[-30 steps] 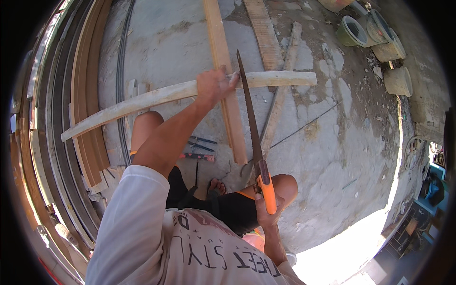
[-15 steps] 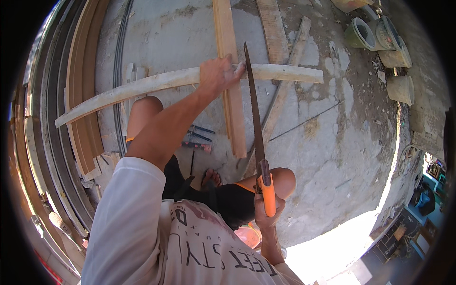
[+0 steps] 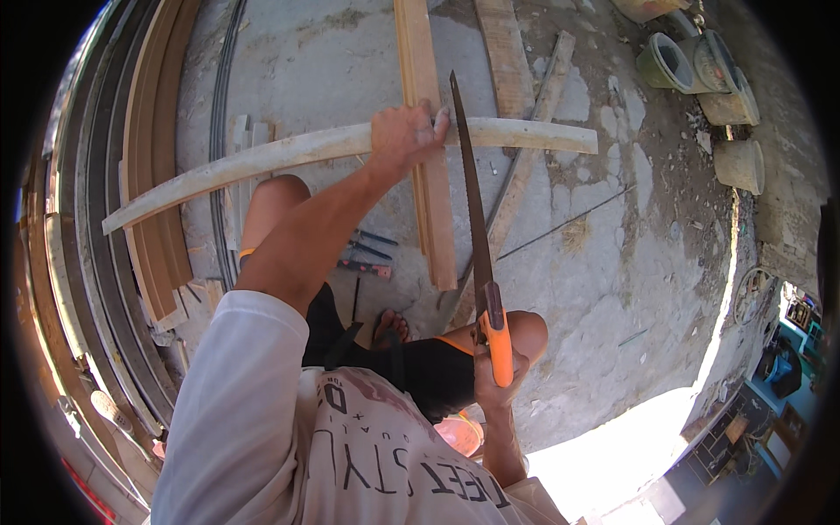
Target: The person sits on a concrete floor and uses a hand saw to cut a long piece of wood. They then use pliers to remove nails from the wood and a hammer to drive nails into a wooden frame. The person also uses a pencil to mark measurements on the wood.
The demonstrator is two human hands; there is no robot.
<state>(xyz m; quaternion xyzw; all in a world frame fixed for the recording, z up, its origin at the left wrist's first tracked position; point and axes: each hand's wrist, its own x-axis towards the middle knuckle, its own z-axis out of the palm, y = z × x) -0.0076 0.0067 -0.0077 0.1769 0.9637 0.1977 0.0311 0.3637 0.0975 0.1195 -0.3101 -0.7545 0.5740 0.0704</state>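
My right hand point(image 3: 497, 381) is closed round the orange handle of a handsaw point(image 3: 473, 210), low at my right knee. The dark toothed blade points away from me and crosses a long pale wooden strip point(image 3: 262, 157) right of its middle. My left hand point(image 3: 408, 136) grips that strip just left of the blade, its thumb close to the steel. Under the hand, the strip lies across a brown timber piece point(image 3: 435, 229) running away from me. Whether the teeth have cut into the strip is hidden from this angle.
Long timbers point(image 3: 150, 175) and dark metal lengths lie stacked at the left. Pliers point(image 3: 372, 248) and a red-and-black tool point(image 3: 366, 268) rest on the concrete by my foot. Two loose boards point(image 3: 507, 61) lie beyond the strip. Buckets point(image 3: 667, 63) stand at the far right.
The handsaw and my right hand have slid slightly forward, away from me. My left hand stays on the wooden strip, its thumb shifted a little.
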